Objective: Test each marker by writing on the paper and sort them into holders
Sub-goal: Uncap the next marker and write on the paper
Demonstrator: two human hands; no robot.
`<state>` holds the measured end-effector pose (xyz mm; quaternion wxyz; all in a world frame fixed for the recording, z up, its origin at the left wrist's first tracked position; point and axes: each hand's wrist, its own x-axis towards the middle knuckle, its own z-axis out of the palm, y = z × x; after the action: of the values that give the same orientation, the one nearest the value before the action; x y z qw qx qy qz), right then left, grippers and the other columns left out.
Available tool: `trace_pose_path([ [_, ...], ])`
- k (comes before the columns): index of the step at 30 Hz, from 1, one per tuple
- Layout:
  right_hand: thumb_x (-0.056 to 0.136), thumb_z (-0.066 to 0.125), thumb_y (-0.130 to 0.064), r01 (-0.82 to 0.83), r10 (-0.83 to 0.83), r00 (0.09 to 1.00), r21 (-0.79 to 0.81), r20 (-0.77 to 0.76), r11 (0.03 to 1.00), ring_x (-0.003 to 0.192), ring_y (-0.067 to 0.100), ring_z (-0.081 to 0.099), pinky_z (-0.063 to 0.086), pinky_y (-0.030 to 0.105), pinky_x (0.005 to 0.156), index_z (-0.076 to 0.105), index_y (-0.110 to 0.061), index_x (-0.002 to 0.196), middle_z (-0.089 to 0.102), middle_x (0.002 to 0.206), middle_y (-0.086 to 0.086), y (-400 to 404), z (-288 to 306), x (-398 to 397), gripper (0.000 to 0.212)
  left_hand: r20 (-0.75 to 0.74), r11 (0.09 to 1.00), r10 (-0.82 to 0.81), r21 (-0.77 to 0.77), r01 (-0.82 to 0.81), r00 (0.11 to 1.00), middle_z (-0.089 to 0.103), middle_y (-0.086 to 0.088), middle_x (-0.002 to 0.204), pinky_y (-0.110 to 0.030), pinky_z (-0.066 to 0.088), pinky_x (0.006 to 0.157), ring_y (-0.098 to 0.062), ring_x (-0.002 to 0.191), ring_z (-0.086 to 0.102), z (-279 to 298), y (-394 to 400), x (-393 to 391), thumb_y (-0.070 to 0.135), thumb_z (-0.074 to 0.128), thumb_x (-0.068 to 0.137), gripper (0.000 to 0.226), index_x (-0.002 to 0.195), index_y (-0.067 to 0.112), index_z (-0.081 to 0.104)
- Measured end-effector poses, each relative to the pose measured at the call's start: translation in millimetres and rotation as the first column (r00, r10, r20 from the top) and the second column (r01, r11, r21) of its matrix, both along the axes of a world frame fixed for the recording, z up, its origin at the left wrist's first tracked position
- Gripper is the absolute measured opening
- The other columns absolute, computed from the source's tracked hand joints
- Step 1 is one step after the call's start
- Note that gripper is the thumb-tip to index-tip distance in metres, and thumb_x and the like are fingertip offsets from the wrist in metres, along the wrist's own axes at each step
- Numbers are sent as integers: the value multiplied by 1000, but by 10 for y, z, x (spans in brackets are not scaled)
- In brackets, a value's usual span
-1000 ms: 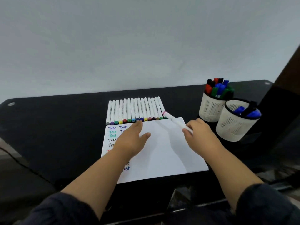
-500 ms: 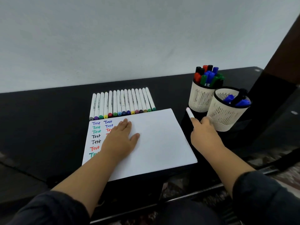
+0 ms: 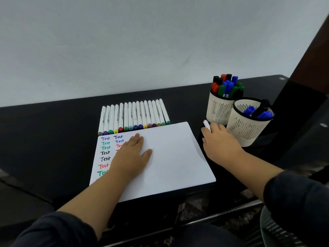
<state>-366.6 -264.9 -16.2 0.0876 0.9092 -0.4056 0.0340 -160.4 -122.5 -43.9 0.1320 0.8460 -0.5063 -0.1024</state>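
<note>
A person seated at a black table (image 3: 53,132) is working through a set of markers, as seen from a head-worn camera looking down at both hands. The left hand (image 3: 130,155) is lying flat on a sheet of white paper (image 3: 174,157), its fingers (image 3: 138,139) straight and held together, thumb spread to the side, pressing the sheet down. The hand is partly covering two columns of the word "Test" (image 3: 105,152) written in purple, green, black, red and teal along the paper's left side.

The right hand (image 3: 220,141) is resting just off the paper's right edge, its fingers curled around a white marker (image 3: 206,125) whose pale, capped end is pointing up and away from the person. Only the top of that marker is showing above the knuckles. The hand is sitting right beside the two cream-coloured mesh holders, touching or nearly touching them; which cannot be told.

The far holder (image 3: 218,111) is standing packed with red, black, green and blue capped markers. The near holder (image 3: 247,129), just in front and to the right, is holding a few blue ones and a black one.

A row of white markers (image 3: 133,116) is lying side by side on the table along the paper's far edge, their coloured ends facing the person. Dark sleeves (image 3: 293,202) are covering both forearms from the elbow back.
</note>
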Motion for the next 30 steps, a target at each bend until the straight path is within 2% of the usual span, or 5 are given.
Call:
trace_pose_path([
  [10,100,37,-24,-156,149,986,108,67,982,115,24,42,44,34,89,33,-16,140,41,129,8,-295,109,664,41,0,1000,11,-25,-11,1000,0,8,158,-21,-2,112,-7,144,1,-7,-21,13,46,31,98,63,151,18,11],
  [18,101,31,-21,-312,296,948,157,117,937,108,22,42,44,33,85,41,-20,139,46,120,7,-546,-80,1008,39,-1,999,29,-38,-29,1000,-1,11,157,-21,0,112,-7,144,0,-32,-35,29,46,33,98,62,151,22,11],
  [24,98,39,-23,-345,302,928,198,217,917,88,18,42,38,29,70,52,-11,113,46,94,2,-587,-98,1116,22,8,998,34,-48,-34,999,0,12,157,-20,0,111,-6,143,1,-38,-38,28,47,33,97,62,151,23,11],
  [27,96,46,-23,-280,217,945,264,243,923,82,20,45,38,30,68,46,-13,95,46,93,4,-594,-52,1189,10,2,998,35,-50,-35,999,0,12,157,-18,-2,110,-6,143,1,-41,-39,30,47,33,97,63,151,23,11],
  [30,93,52,-19,-197,100,955,341,281,919,81,21,47,37,30,67,45,-13,91,45,96,5,-637,-37,1233,9,-2,998,35,-51,-35,999,0,13,157,-17,-3,109,-5,143,0,-51,-40,35,47,33,97,63,151,23,11],
])
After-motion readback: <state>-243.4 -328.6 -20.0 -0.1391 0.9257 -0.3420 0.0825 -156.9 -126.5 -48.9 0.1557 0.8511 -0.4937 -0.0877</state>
